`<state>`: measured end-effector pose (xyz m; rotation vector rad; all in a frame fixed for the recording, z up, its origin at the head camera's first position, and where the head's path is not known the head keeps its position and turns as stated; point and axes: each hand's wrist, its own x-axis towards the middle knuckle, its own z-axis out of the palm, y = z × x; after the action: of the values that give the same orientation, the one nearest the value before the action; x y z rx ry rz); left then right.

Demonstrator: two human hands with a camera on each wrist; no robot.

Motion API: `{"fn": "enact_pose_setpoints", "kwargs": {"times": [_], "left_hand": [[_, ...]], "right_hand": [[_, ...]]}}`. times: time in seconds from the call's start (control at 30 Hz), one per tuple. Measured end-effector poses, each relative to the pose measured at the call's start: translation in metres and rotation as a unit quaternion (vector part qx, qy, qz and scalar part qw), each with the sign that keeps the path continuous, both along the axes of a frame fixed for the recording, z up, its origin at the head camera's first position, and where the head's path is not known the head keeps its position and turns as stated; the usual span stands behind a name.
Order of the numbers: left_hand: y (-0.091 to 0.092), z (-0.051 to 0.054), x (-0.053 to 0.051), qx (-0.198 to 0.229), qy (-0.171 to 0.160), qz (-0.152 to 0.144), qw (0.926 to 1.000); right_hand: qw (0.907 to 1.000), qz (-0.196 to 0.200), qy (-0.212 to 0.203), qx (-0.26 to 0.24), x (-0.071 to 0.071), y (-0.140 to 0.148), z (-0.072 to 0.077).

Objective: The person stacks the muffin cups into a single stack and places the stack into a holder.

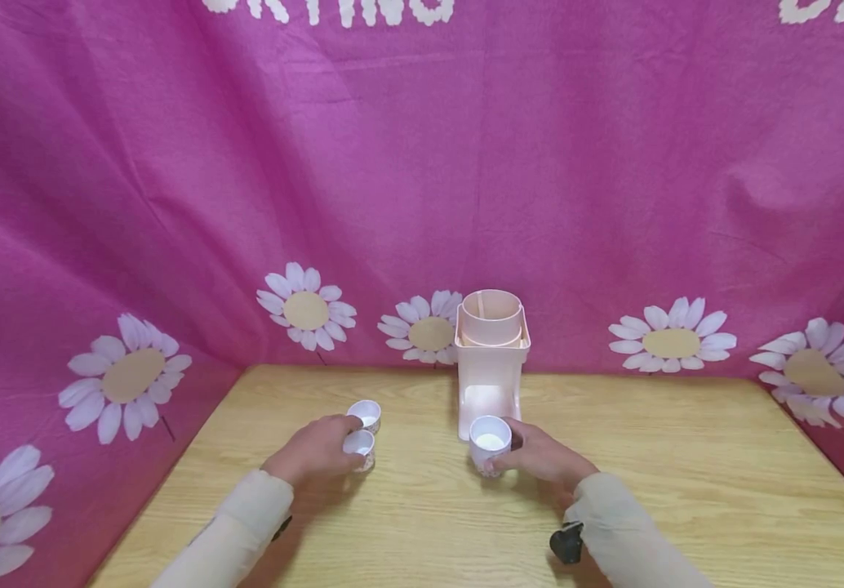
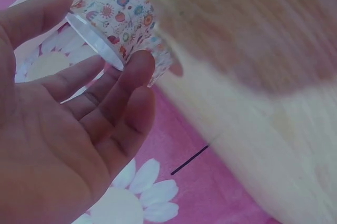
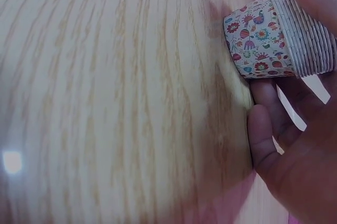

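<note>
On the left of the table, my left hand (image 1: 319,449) holds a small paper baking cup (image 1: 360,449) between thumb and fingers. Its side (image 2: 116,13) has a colourful flower print, and its rim is white. Just behind it stands a second paper cup (image 1: 366,413), partly hidden by the first in the left wrist view. My right hand (image 1: 553,457) grips a stack of nested paper cups (image 1: 490,437) near the middle. Many layered rims show on this stack (image 3: 263,40) in the right wrist view, with its base at the table surface.
A pale pink plastic dispenser (image 1: 490,367) with a round tube on top stands directly behind the stack. The wooden table (image 1: 422,523) ends at a magenta cloth (image 1: 576,204) with white daisies, hanging at the back and sides.
</note>
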<state>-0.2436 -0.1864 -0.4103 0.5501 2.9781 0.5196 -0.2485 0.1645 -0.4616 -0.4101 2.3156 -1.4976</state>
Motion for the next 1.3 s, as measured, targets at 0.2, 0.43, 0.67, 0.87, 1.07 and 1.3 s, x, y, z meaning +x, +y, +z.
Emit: {"fn": "enact_pose_setpoints", "kwargs": {"times": [0.2,0.43,0.67,0.87,1.07,1.3], "left_hand": [[-0.003,0.012,-0.005,0.007,0.002,-0.006,1.0000],[0.005,0.019,-0.009,0.029,0.021,-0.031,0.9989],[0.029,0.028,-0.011,0.066,0.045,-0.029,0.9964],[0.063,0.031,-0.008,0.123,0.095,-0.047,0.9868],[0.096,0.034,-0.002,0.150,0.096,-0.062,0.9820],[0.123,0.039,-0.002,0.134,0.119,-0.087,0.9799]], "right_hand": [[1.0000,-0.002,0.003,0.001,-0.004,-0.006,0.001],[0.9998,-0.006,0.014,0.011,-0.007,-0.010,0.003],[1.0000,0.003,0.000,0.008,-0.006,-0.012,0.007],[0.9999,0.006,0.006,0.012,-0.001,-0.007,0.001],[0.9996,0.006,0.026,0.010,0.004,-0.001,-0.004],[0.9995,0.003,0.028,0.013,-0.001,-0.001,-0.003]]}}
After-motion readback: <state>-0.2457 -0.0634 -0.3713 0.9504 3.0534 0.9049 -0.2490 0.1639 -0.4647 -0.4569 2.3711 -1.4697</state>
